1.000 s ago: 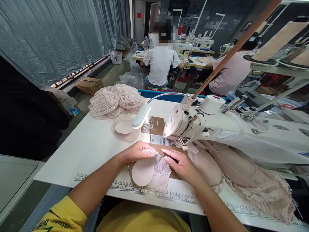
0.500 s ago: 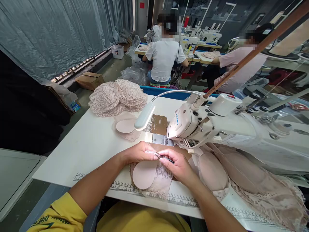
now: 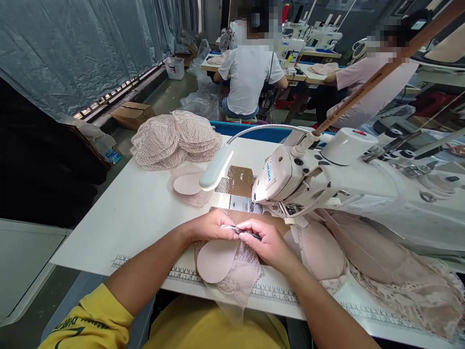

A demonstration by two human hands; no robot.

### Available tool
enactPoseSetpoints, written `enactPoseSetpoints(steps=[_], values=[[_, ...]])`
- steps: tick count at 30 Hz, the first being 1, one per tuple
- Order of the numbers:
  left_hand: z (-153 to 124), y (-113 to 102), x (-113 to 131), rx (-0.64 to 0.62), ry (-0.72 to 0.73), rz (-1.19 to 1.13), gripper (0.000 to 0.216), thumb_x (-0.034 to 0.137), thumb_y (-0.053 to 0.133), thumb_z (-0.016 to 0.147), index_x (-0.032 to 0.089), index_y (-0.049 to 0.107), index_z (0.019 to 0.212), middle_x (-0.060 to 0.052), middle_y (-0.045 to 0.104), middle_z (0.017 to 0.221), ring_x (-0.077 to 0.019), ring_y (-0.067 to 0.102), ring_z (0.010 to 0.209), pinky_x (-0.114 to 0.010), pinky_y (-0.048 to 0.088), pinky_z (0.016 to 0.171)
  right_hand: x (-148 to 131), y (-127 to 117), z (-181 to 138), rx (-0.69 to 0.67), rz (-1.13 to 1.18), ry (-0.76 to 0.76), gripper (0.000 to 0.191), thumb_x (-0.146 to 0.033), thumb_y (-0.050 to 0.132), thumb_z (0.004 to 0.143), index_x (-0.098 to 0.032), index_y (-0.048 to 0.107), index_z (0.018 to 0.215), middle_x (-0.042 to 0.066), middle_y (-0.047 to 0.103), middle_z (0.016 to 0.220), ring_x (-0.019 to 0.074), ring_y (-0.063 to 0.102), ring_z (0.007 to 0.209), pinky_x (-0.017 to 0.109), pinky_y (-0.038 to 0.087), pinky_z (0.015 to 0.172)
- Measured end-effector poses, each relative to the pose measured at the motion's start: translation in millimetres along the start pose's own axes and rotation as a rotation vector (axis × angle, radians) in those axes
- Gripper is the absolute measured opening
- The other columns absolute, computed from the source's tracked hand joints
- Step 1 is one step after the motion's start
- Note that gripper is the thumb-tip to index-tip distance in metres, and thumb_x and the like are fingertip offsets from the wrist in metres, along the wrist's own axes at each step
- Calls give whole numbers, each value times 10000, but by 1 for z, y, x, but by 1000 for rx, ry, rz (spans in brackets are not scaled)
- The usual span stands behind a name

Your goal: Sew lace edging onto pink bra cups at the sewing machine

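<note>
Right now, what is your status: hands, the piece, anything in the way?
Left hand and right hand both pinching lace piece at its top edge. Pad lies on it. Sewing machine close behind, apart from both hands.

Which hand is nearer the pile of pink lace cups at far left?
Left. The left hand lies this side of the pile of pink lace cups; the right hand sits farther right, by the white sewing machine.

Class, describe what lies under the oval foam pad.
Pale lace fabric lies beneath the foam pad, hanging past the table edge. Left hand and right hand cover its upper part.
</note>
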State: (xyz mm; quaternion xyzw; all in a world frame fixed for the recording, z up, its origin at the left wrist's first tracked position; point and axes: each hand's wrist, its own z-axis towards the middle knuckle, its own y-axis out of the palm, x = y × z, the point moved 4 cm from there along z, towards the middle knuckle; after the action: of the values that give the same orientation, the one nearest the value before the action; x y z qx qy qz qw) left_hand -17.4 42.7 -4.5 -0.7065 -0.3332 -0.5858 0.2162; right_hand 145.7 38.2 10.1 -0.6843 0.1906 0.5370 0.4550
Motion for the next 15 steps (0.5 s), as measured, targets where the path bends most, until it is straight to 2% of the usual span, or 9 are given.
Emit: enactPoseSetpoints(steps=[6,10,13,15], values=[[-1,1,1,-5,-28,-25,441,465,701,755,125,486,574,52,276,576,-72,215,556,-245,135,511,10,1,0,63,32,37,169,-317,568,879,-212,688,935,28,697,885,170,636,809,295,479,739],[0,3,4,1,-17,-23,379,441,691,767,113,569,620,33,390,582,-84,314,566,-227,241,519,20,3,2,159,180,87,267,-362,629,823,-192,621,1029,32,666,883,171,630,805,299,504,735],[1,1,5,-8,9,-9,315,408,671,792,95,666,758,-6,522,656,-111,435,628,-228,351,581,17,9,4,76,195,136,391,-342,701,748,-193,607,1097,32,666,910,183,633,818,311,520,741],[-1,-2,4,-35,-8,19,300,382,659,802,92,689,873,-24,579,723,-121,485,663,-223,386,599,14,9,4,18,142,150,295,-333,676,764,-182,653,1016,42,687,898,194,638,812,323,521,746]])
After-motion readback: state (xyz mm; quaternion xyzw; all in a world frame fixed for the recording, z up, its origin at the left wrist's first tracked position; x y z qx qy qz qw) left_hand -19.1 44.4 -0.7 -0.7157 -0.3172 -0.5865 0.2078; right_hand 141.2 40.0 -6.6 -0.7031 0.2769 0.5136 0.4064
